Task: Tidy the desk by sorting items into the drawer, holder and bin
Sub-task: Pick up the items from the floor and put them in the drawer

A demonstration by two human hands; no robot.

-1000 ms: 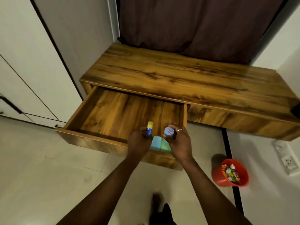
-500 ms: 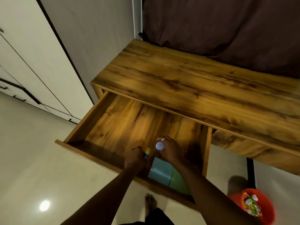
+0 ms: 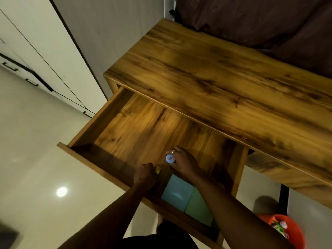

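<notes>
The wooden drawer (image 3: 115, 108) of the desk (image 3: 224, 72) stands pulled open. Both my hands are inside it, near its front wall. My left hand (image 3: 144, 175) is closed around a glue stick (image 3: 158, 170), of which only the yellow cap shows. Just to the right, my right hand (image 3: 183, 163) grips a small container with a round blue lid (image 3: 170, 158). A light blue pad (image 3: 177, 192) and a green pad (image 3: 198, 207) lie side by side in the drawer's front right corner, under my right forearm.
An orange bin (image 3: 291, 232) holding wrappers stands on the floor at the lower right. White cabinet doors (image 3: 36, 56) line the left wall, and a dark curtain (image 3: 260, 20) hangs behind the desk. Pale tiled floor (image 3: 36, 159) lies to the left.
Both hands have gone down from above the drawer's front edge into the drawer, still holding the glue stick and the blue-lidded container. The view has swung left and closer.
</notes>
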